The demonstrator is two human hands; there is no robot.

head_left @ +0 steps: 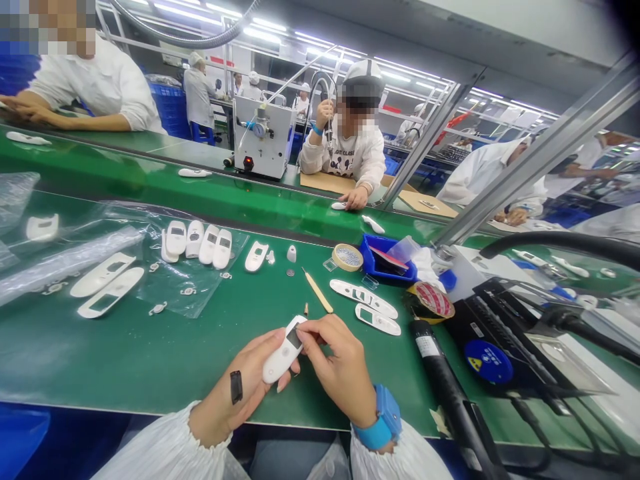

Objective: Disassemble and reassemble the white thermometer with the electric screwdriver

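A white handheld device [281, 360] with a dark screen lies tilted in my left hand [245, 380], whose fingers wrap round its edges. My right hand [333, 360], with a blue wristband [383, 420], has its thumb and index finger pinched at the screen's upper edge. Whether something thin is between those fingertips cannot be made out. Just beyond the device stands a small brass-coloured tip [306, 309]. A tool with a pale wooden handle [319, 291] lies farther out on the green table. Two white shell halves [379, 319] rest right of my right hand.
White shells [111, 293] and a clear plastic bag [175, 293] lie at left. A blue bin [385, 260], a tape roll [434, 301] and a black cylindrical tool [440, 373] are at right. Beyond the table runs a green conveyor [250, 207]; a person sits opposite.
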